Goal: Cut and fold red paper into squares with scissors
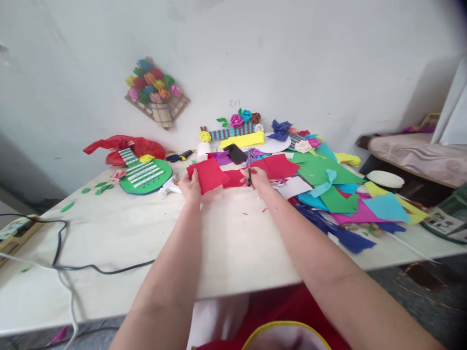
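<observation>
A piece of red paper (208,176) is pinched at its left edge by my left hand (191,185), just above the table. In my right hand (257,179) is a pair of scissors (249,175), its dark handle between the fingers and its blades pointing away from me. More red paper (280,166) lies behind and to the right of that hand. The scissors stand over the red paper; whether the blades touch it I cannot tell. A black phone (235,153) lies just behind the red paper.
Left of my hands lie a white glue gun (170,186), a green guitar-shaped craft (146,176) and a dark-and-yellow tool (180,156). Coloured paper sheets (326,167) pile up on the right, near a white lid (385,179). A black cable (105,271) crosses the table (233,243) at left.
</observation>
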The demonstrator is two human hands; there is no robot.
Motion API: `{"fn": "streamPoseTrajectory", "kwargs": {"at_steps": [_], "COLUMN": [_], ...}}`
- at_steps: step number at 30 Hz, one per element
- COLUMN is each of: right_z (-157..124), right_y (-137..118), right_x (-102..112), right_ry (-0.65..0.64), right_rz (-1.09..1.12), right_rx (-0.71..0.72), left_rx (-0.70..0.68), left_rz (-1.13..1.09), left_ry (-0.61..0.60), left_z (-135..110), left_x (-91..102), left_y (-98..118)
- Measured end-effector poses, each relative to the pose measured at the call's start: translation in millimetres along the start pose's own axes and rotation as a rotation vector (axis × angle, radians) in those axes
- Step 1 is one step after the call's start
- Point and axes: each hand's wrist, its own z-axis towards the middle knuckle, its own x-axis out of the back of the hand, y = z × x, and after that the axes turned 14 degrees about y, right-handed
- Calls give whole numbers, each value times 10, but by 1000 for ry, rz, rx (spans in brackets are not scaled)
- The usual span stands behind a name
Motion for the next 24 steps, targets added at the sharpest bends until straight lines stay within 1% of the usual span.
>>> {"fn": "streamPoseTrajectory", "kwargs": {"at_steps": [1,2,3,5,6,7,8,9,12,14,15,17,19,20,22,24], "right_z": [11,23,35,55,63,70,78,88,133,177,200,240,262,264,252,222], "right_y": [2,5,8,17,23,31,41,53,111,162,188,233,258,263,254,229], "right_x": [-5,-10,-14,-16,-14,-12,-9,-8,-8,-9,-8,-3,9,16,33,50], "right_ry": [13,28,47,84,98,107,113,114,108,110,117,144,169,174,169,160], "right_rz": [2,6,10,14,11,5,-1,-8,-54,-136,-193,-314,-416,-455,-522,-583], "right_rx": [6,12,16,18,19,21,25,31,59,99,126,183,227,243,265,291], "left_rx": [24,61,108,208,237,257,256,242,165,81,8,-188,-351,-393,-428,-452], "left_rz": [6,12,21,59,88,114,136,155,205,277,340,507,677,740,809,819], "left_ry": [-43,-114,-214,-472,-598,-696,-761,-800,-830,-837,-835,-807,-728,-681,-571,-466], "left_z": [-18,-42,-71,-142,-179,-212,-242,-265,-299,-305,-306,-308,-310,-312,-317,-325], "left_x": [6,15,29,63,80,95,106,111,92,64,50,30,23,24,27,22], "left_y": [29,62,97,165,192,212,224,230,222,218,222,244,276,290,303,287]}}
